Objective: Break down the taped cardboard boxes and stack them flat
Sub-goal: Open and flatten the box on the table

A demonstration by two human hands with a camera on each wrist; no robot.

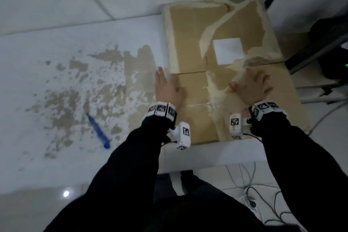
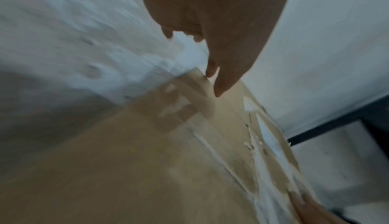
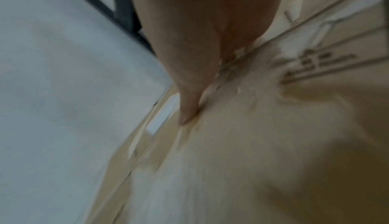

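Note:
A flattened brown cardboard box (image 1: 190, 30) lies on the white table at the right, with torn tape strips and a white label (image 1: 228, 50) on it. My left hand (image 1: 166, 86) lies flat with straight fingers over the box's left edge. My right hand (image 1: 252, 85) lies spread, palm down, on the box's middle right, over torn tape. In the left wrist view my left hand (image 2: 212, 48) hovers just above the cardboard (image 2: 147, 169). In the right wrist view the thumb of my right hand (image 3: 189, 107) touches the cardboard (image 3: 252, 144).
A blue utility knife (image 1: 98, 131) lies on the table (image 1: 56, 156) to the left, among brown patches of worn surface. A dark metal frame (image 1: 310, 51) and dark gear stand at the right. Cables (image 1: 263, 194) trail on the floor below the table's near edge.

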